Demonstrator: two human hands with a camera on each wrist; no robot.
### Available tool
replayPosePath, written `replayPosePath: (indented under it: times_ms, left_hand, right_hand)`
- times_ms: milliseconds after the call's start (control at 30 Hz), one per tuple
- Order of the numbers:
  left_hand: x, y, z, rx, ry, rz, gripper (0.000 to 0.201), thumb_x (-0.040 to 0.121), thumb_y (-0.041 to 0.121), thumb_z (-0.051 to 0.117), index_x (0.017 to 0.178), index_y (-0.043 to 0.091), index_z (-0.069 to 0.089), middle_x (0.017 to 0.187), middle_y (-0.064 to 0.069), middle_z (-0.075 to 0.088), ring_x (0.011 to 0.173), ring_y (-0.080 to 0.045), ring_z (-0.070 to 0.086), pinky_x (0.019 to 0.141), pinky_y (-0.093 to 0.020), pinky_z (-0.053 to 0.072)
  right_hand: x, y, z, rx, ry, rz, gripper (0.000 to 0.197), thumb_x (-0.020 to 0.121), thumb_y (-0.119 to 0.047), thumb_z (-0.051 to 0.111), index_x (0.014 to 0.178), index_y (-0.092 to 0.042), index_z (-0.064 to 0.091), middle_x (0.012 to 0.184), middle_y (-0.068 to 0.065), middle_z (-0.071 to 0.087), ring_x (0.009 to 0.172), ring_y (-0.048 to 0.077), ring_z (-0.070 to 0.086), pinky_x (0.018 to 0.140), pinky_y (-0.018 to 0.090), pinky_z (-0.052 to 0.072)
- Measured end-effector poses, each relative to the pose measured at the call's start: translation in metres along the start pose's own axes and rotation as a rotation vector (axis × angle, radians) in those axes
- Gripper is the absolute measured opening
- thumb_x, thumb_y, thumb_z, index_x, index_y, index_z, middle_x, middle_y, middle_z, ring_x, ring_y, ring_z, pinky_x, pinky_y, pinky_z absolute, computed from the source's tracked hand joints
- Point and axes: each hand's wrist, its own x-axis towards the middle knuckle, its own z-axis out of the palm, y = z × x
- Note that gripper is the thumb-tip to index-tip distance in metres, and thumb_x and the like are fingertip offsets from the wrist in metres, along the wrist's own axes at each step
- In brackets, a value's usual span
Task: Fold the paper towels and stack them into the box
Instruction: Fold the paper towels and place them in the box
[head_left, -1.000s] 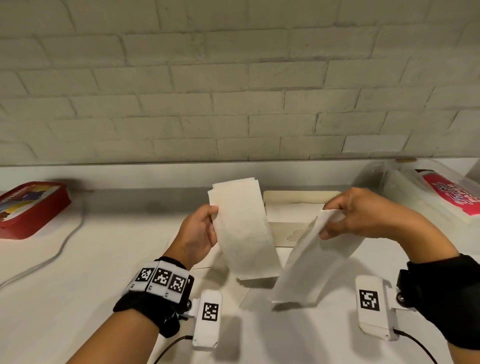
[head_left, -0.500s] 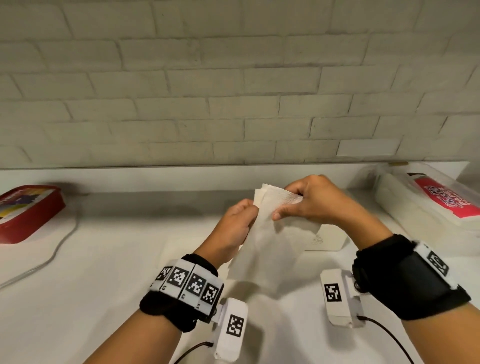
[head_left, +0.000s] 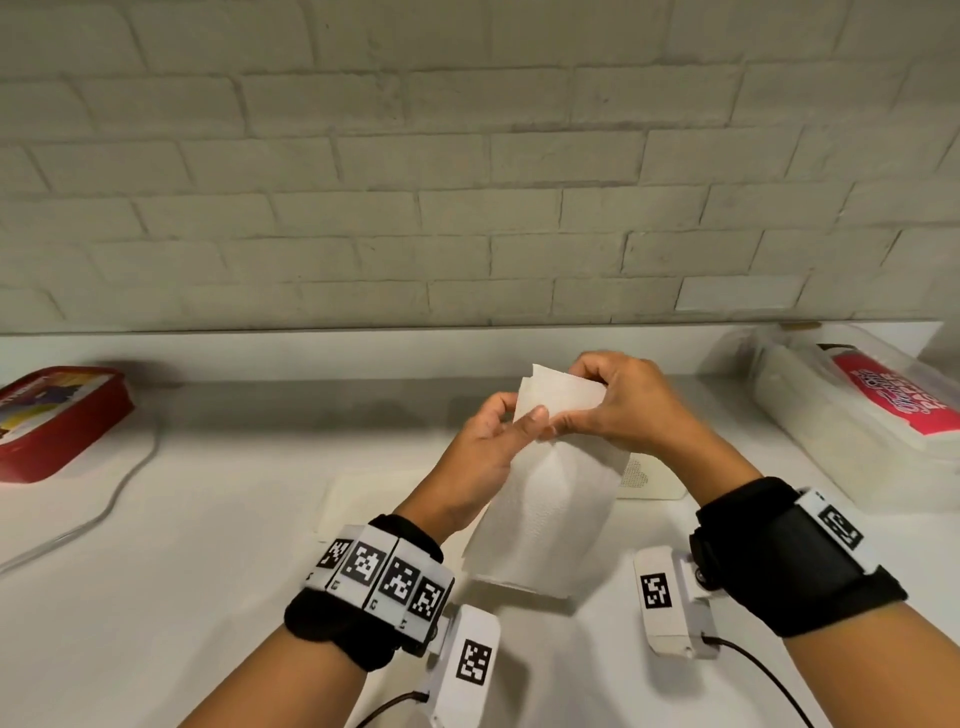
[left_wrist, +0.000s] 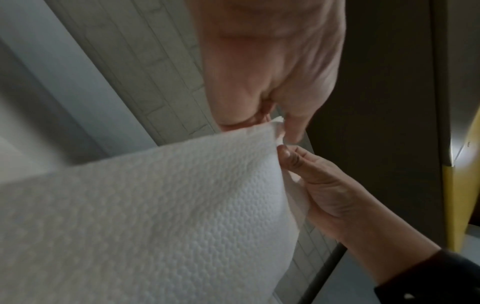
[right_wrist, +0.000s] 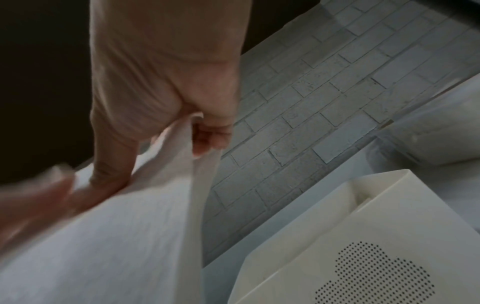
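Observation:
A white embossed paper towel (head_left: 550, 509) hangs doubled over above the table, its two top edges held together. My left hand (head_left: 524, 415) pinches the upper left corner, thumb lying on the front. My right hand (head_left: 582, 400) pinches the top edge beside it. In the left wrist view the towel (left_wrist: 155, 216) fills the frame, with my left fingertips (left_wrist: 293, 127) on its corner. In the right wrist view my right hand (right_wrist: 197, 131) grips the towel (right_wrist: 116, 236). The white perforated box (head_left: 654, 478) stands behind the towel, mostly hidden; its rim (right_wrist: 376, 195) shows below my right hand.
Another paper towel (head_left: 363, 499) lies flat on the table, left of my left wrist. A red tin (head_left: 57, 415) with a grey cable (head_left: 104, 509) sits far left. A clear plastic pack with a pink label (head_left: 857, 415) lies at the right, against the brick wall.
My hands came together from apart, joining the towel's two ends so it hangs folded in half. My left thumb now lies across its top corner.

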Motion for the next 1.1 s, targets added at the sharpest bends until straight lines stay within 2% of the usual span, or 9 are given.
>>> replayPosePath:
  times_ms: [100, 233, 300, 400, 533, 767, 967, 1033, 1100]
  left_hand:
    - [0.004, -0.006, -0.003, 0.147, 0.008, 0.057, 0.016, 0.096, 0.008, 0.047, 0.097, 0.022, 0.053, 0.09, 0.004, 0.065, 0.089, -0.011, 0.061, 0.088, -0.027, 0.045]
    - [0.001, -0.008, -0.006, 0.123, -0.028, 0.046, 0.014, 0.095, 0.007, 0.047, 0.095, 0.019, 0.054, 0.077, 0.007, 0.066, 0.072, -0.003, 0.06, 0.071, -0.016, 0.047]
    - [-0.001, -0.011, -0.014, 0.11, 0.001, 0.01, 0.011, 0.094, 0.009, 0.052, 0.093, 0.02, 0.054, 0.073, 0.008, 0.066, 0.067, -0.003, 0.059, 0.064, -0.016, 0.046]
    - [0.001, -0.03, -0.045, 0.49, 0.118, -0.107, 0.007, 0.088, 0.027, 0.063, 0.09, 0.025, 0.056, 0.092, 0.002, 0.066, 0.085, -0.012, 0.059, 0.075, -0.022, 0.045]
    - [-0.003, -0.072, -0.087, 1.123, 0.169, -0.507, 0.039, 0.084, 0.037, 0.065, 0.112, 0.012, 0.056, 0.117, -0.005, 0.06, 0.105, -0.019, 0.056, 0.079, -0.022, 0.042]
    - [-0.015, -0.115, -0.095, 1.28, 0.203, -0.684, 0.068, 0.075, 0.037, 0.072, 0.123, 0.001, 0.039, 0.125, -0.011, 0.049, 0.122, -0.026, 0.046, 0.096, -0.027, 0.04]
    - [-0.013, -0.103, -0.097, 1.045, 0.061, -0.687, 0.019, 0.079, 0.024, 0.07, 0.087, 0.01, 0.06, 0.1, -0.006, 0.063, 0.095, -0.02, 0.059, 0.072, -0.022, 0.045]
    - [-0.01, -0.088, -0.095, 0.92, 0.13, -0.564, 0.022, 0.079, 0.021, 0.069, 0.067, 0.018, 0.05, 0.074, 0.001, 0.055, 0.068, -0.013, 0.052, 0.055, -0.02, 0.037]
    - [-0.005, -0.066, -0.09, 0.762, 0.239, -0.385, 0.027, 0.077, 0.019, 0.07, 0.062, 0.019, 0.047, 0.066, 0.002, 0.054, 0.061, -0.013, 0.049, 0.055, -0.021, 0.036]
  right_hand:
    - [0.001, -0.002, -0.003, -0.06, -0.059, -0.052, 0.064, 0.058, -0.037, 0.085, 0.113, -0.026, 0.055, 0.107, -0.01, 0.051, 0.101, 0.01, 0.046, 0.086, 0.022, 0.041]
    - [-0.001, -0.01, -0.006, -0.064, -0.247, -0.03, 0.026, 0.064, -0.031, 0.083, 0.075, -0.032, 0.06, 0.073, -0.014, 0.059, 0.074, 0.007, 0.054, 0.06, 0.016, 0.04]
    - [0.0, -0.009, -0.007, -0.145, -0.237, -0.048, 0.019, 0.068, -0.03, 0.081, 0.074, -0.029, 0.063, 0.069, -0.012, 0.057, 0.072, 0.009, 0.051, 0.056, 0.017, 0.036]
    - [0.0, -0.003, -0.016, -0.248, -0.098, -0.032, 0.015, 0.072, -0.029, 0.076, 0.077, -0.026, 0.062, 0.066, -0.013, 0.052, 0.079, 0.012, 0.048, 0.056, 0.023, 0.031]
    - [0.0, 0.006, -0.029, -0.217, 0.002, -0.015, 0.013, 0.073, -0.027, 0.076, 0.077, -0.018, 0.067, 0.069, -0.006, 0.059, 0.078, 0.014, 0.052, 0.065, 0.024, 0.038]
    - [-0.004, 0.011, -0.028, -0.221, -0.029, 0.015, 0.016, 0.071, -0.026, 0.078, 0.081, -0.017, 0.069, 0.078, 0.001, 0.067, 0.079, 0.015, 0.055, 0.069, 0.028, 0.046]
    - [-0.008, 0.01, -0.026, -0.217, -0.098, 0.016, 0.016, 0.071, -0.027, 0.079, 0.076, -0.02, 0.065, 0.077, -0.001, 0.064, 0.081, 0.014, 0.052, 0.064, 0.025, 0.04]
    - [-0.01, 0.007, -0.029, -0.192, -0.175, 0.02, 0.018, 0.07, -0.024, 0.08, 0.07, -0.025, 0.061, 0.073, -0.005, 0.062, 0.077, 0.013, 0.054, 0.06, 0.022, 0.042]
    - [-0.013, 0.003, -0.032, -0.14, -0.276, 0.02, 0.021, 0.066, -0.022, 0.082, 0.066, -0.026, 0.061, 0.066, -0.013, 0.06, 0.066, 0.004, 0.056, 0.058, 0.018, 0.044]
